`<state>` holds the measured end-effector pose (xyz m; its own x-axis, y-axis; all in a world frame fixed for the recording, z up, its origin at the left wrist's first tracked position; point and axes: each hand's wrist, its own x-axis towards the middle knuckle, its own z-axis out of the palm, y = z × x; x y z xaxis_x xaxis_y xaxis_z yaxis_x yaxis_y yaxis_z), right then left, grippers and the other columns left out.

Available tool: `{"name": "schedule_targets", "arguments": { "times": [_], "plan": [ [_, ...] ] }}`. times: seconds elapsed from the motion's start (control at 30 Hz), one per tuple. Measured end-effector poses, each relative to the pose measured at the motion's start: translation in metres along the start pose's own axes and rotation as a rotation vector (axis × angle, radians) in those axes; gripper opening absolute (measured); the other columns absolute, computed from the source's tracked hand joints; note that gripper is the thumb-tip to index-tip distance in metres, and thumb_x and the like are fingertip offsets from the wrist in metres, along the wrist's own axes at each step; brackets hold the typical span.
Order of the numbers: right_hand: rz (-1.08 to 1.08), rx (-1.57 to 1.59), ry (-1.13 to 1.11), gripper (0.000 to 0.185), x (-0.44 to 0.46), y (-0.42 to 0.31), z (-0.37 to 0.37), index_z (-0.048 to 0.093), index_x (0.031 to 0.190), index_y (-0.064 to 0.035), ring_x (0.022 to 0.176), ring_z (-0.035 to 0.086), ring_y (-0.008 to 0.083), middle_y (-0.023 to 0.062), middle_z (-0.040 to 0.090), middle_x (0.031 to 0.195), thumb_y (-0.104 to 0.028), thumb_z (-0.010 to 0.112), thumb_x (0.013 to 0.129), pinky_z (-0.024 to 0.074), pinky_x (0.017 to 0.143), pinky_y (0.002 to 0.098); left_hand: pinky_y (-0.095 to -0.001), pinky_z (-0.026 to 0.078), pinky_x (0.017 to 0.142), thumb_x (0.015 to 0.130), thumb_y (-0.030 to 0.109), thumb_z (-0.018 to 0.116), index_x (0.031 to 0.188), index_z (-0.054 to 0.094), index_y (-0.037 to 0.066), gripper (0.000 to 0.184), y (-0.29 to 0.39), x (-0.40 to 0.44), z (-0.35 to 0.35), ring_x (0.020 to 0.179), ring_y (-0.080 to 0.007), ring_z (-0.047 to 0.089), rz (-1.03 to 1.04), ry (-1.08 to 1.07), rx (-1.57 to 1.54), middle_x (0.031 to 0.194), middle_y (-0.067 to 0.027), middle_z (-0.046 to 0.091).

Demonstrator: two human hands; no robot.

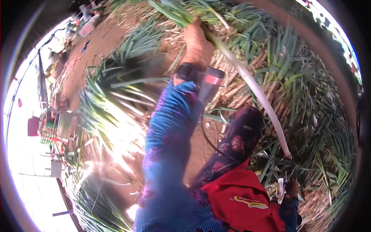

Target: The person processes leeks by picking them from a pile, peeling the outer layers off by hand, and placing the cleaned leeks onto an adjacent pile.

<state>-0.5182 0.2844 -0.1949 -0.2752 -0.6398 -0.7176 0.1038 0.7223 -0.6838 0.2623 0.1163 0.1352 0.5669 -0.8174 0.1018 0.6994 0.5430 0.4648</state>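
My left hand (pixel 199 42), at the end of a blue and purple patterned sleeve, is closed around a long green onion (pixel 255 81) where its leaves meet the stalk. The leaves stick out past the hand at the top. Its long white stalk curves down to the right, root end near my right hand (pixel 292 188). Low on the right, that hand is small and shadowed, and its fingers are hard to make out. Next to it is a pale strip of peel (pixel 281 186). A dark watch (pixel 187 72) sits on my left wrist.
Green onions lie heaped on the right (pixel 278 65), and another pile (pixel 104 104) lies left of my arm, partly in glare. A grey device (pixel 211 83) by my forearm trails a cable (pixel 208 137). My knee (pixel 247 120) and red apron (pixel 239 193) are below.
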Motion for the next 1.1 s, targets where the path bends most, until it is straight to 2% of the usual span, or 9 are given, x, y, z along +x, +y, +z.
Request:
{"name": "schedule_targets", "arguments": {
  "times": [0.3, 0.43, 0.5, 0.6, 0.63, 0.7, 0.8, 0.97, 1.1],
  "plan": [
    [0.07, -0.145, -0.159, 0.027, 0.032, -0.035, 0.027, 0.063, 0.086, -0.0099, 0.062, 0.062, 0.0212, 0.0062, 0.064, 0.075, -0.036, 0.056, 0.089, 0.05, 0.053, 0.0362, -0.0417, 0.053, 0.075, 0.086, 0.015, 0.066, 0.107, 0.056, 0.004, 0.026, 0.368, 0.046, -0.204, 0.088, -0.0278, 0.061, 0.32, 0.351, 0.681, 0.102, -0.0134, 0.06],
    [-0.027, -0.172, -0.153, 0.026, 0.028, -0.025, 0.036, 0.063, 0.09, -0.0091, 0.066, 0.064, 0.0218, 0.0059, 0.065, 0.078, -0.034, 0.058, 0.088, 0.0528, 0.056, 0.037, -0.0403, 0.051, 0.087, 0.08, 0.02, 0.068, 0.12, 0.059, 0.003, 0.044, 0.429, -0.035, -0.274, 0.108, -0.0291, 0.062, -0.06, 0.903, 2.661, 0.119, -0.0157, 0.062],
    [-0.207, -0.405, -0.238, 0.027, 0.041, -0.009, 0.027, 0.064, 0.095, -0.0093, 0.07, 0.065, 0.0225, 0.006, 0.065, 0.08, -0.034, 0.059, 0.088, 0.0538, 0.059, 0.0377, -0.0392, 0.05, 0.077, 0.08, 0.023, 0.067, 0.102, 0.062, 0.001, 0.032, 0.363, -0.066, -0.266, 0.091, -0.0264, 0.065, -0.004, 0.926, 2.552, 0.103, -0.0137, 0.066],
    [0.047, -0.31, -0.113, 0.028, 0.02, -0.012, 0.047, 0.063, 0.1, -0.0109, 0.073, 0.065, 0.0216, 0.0061, 0.066, 0.083, -0.036, 0.06, 0.087, 0.0537, 0.06, 0.0375, -0.0336, 0.045, 0.065, 0.081, 0.018, 0.059, 0.096, 0.054, 0.002, 0.022, 0.231, -0.061, -0.372, 0.071, -0.0167, 0.051, 0.694, 0.625, 1.304, 0.08, -0.0068, 0.056],
    [0.079, -0.296, -0.092, 0.029, 0.017, -0.014, 0.052, 0.063, 0.102, -0.0114, 0.074, 0.065, 0.0213, 0.0062, 0.066, 0.083, -0.036, 0.06, 0.086, 0.0537, 0.061, 0.0374, -0.0313, 0.044, 0.063, 0.081, 0.013, 0.059, 0.101, 0.056, 0.003, 0.023, 0.183, -0.074, -0.334, 0.072, -0.0145, 0.05, 0.172, 0.577, 1.094, 0.083, -0.0063, 0.057],
    [0.073, -0.246, -0.095, 0.03, 0.016, -0.017, 0.062, 0.063, 0.104, -0.012, 0.075, 0.065, 0.0208, 0.0056, 0.066, 0.084, -0.037, 0.061, 0.086, 0.053, 0.061, 0.0366, -0.0279, 0.041, 0.049, 0.082, 0.012, 0.063, 0.112, 0.062, 0.004, 0.032, 0.072, -0.076, -0.275, 0.06, -0.0138, 0.052, -0.029, 0.475, 1.001, 0.082, -0.0035, 0.058],
    [-0.006, -0.258, -0.034, 0.023, 0.009, -0.015, 0.07, 0.063, 0.087, -0.0136, 0.065, 0.062, 0.0201, 0.0026, 0.062, 0.071, -0.036, 0.059, 0.086, 0.0509, 0.056, 0.0362, -0.0349, 0.05, 0.08, 0.083, 0.014, 0.063, 0.12, 0.057, 0.004, 0.039, -0.045, -0.084, -0.162, 0.094, -0.0217, 0.06, -0.287, 0.121, 0.851, 0.106, -0.0106, 0.061],
    [-0.425, -0.724, 0.034, 0.032, 0.026, 0.009, 0.093, 0.066, 0.088, -0.0022, 0.072, 0.062, 0.0174, 0.0054, 0.063, 0.075, -0.032, 0.056, 0.093, 0.0502, 0.064, 0.0362, -0.0374, 0.048, 0.084, 0.09, 0.022, 0.059, 0.119, 0.058, 0.006, 0.033, -0.155, -0.09, -0.003, 0.105, -0.0248, 0.062, -0.379, -0.461, 0.515, 0.114, -0.0081, 0.064],
    [-0.362, -0.141, 0.093, 0.026, -0.02, -0.039, 0.209, 0.068, 0.086, -0.001, 0.069, 0.059, 0.0123, 0.0043, 0.064, 0.076, -0.026, 0.06, 0.087, 0.0472, 0.061, 0.0284, -0.0384, 0.049, 0.085, 0.094, 0.02, 0.055, 0.122, 0.056, 0.005, 0.031, -0.27, -0.104, 0.05, 0.105, -0.0249, 0.062, -0.571, -0.41, 0.431, 0.11, -0.009, 0.063]
  ]
}}
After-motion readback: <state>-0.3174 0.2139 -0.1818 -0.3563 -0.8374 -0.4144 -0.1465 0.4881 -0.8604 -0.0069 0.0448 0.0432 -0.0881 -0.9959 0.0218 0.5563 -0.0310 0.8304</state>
